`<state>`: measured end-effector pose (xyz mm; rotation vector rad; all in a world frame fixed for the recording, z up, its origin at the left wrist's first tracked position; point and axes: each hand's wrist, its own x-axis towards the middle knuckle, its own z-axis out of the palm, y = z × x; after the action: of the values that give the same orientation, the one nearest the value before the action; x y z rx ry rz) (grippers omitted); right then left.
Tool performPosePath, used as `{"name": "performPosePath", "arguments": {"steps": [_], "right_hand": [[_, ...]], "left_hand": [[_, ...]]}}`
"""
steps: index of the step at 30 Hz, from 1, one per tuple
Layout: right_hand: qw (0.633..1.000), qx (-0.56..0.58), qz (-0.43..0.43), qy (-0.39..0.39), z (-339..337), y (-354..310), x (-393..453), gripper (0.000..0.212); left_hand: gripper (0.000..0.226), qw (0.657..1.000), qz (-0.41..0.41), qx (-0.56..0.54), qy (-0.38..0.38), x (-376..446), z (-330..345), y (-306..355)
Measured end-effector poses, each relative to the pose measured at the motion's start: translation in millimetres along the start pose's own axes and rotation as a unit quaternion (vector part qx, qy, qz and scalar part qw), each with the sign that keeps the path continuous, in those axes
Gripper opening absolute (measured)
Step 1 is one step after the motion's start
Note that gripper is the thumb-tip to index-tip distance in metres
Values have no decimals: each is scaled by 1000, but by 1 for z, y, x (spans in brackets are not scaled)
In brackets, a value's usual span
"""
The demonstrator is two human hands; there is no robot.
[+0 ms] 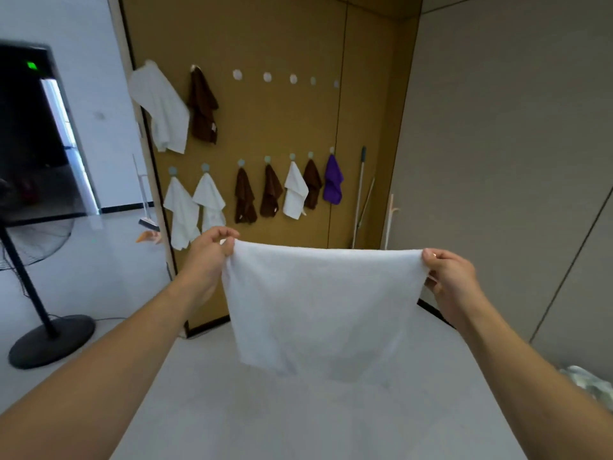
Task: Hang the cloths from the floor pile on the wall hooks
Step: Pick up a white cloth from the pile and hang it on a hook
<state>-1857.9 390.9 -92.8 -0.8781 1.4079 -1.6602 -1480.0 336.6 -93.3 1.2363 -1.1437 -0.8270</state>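
A: You're holding the white cloth spread out in front of you, well short of the wall. Your left hand is pinching one top corner and your right hand is pinching the other, so the top edge is pulling nearly straight and the rest is hanging free.

B: Why stretched like that?

A: Probably you're opening it flat to find a corner or loop before carrying it to a hook. The lower row is looking full; in the upper row, a bare hook is showing right of the brown cloth, with more bare ones beyond it.

B: And the room you're standing in?

A: A pale, smooth floor is running up to the tan panel. A fan is standing at your left, and a mop is leaning beside the purple cloth. The pile itself I can't make out for certain.
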Motion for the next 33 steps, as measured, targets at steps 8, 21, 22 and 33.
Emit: {"name": "performPosePath", "arguments": {"steps": [8, 21, 22, 33], "right_hand": [[997, 14, -20, -77, 84, -34, 107, 31], [920, -226, -188, -261, 219, -113, 290, 67], [913, -238, -197, -267, 230, -114, 305, 59], [895, -237, -293, -238, 372, -110, 438, 15]], "left_hand": [[20, 994, -39, -95, -22, 101, 44, 31], [53, 974, 90, 97, -185, 324, 60, 64], [50, 972, 95, 114, -181, 339, 60, 65], [12, 962, 179, 204, 27, 482, 76, 63]]}}
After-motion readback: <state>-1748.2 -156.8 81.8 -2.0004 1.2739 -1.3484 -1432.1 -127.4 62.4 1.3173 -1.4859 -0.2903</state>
